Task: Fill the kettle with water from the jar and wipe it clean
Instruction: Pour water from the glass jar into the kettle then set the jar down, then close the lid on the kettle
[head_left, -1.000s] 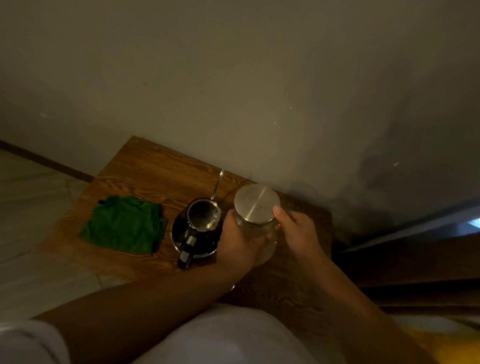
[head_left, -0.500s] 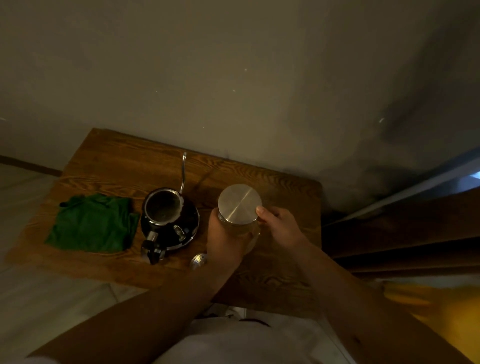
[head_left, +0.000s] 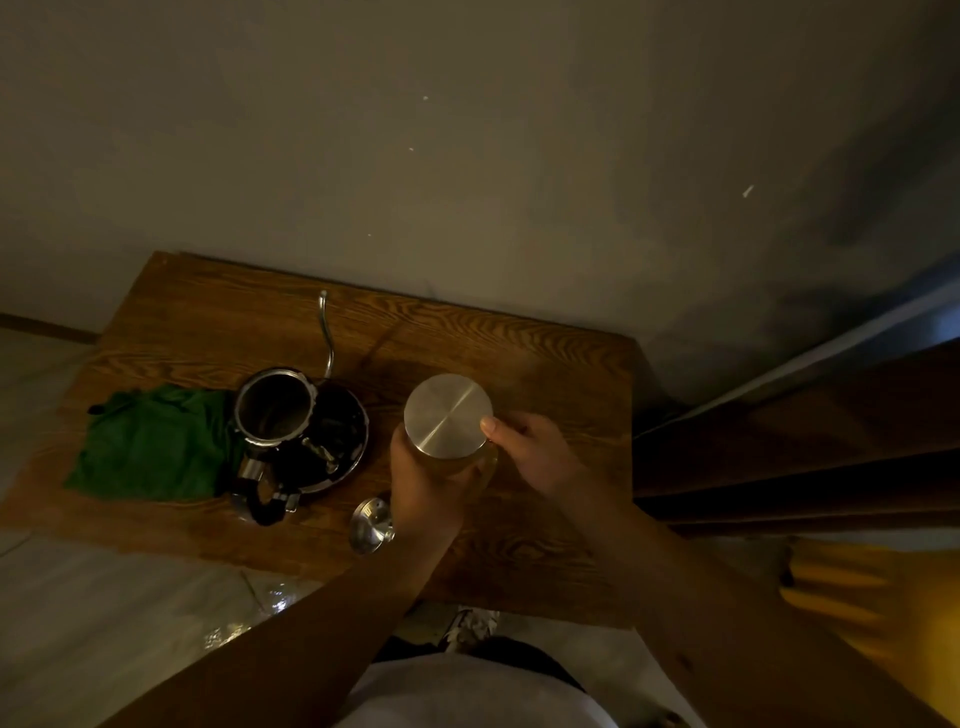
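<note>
Black gooseneck kettle (head_left: 298, 431), lid off and mouth open, stands mid-table beside a crumpled green cloth (head_left: 150, 447) near the left edge; steel-lidded glass jar (head_left: 449, 421) upright right of it

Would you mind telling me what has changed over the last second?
Only the camera view shifted, bringing the kettle lid into sight. The left hand still grips the jar, and the right hand stays at its metal cap. Kettle and green cloth have not moved.
</note>
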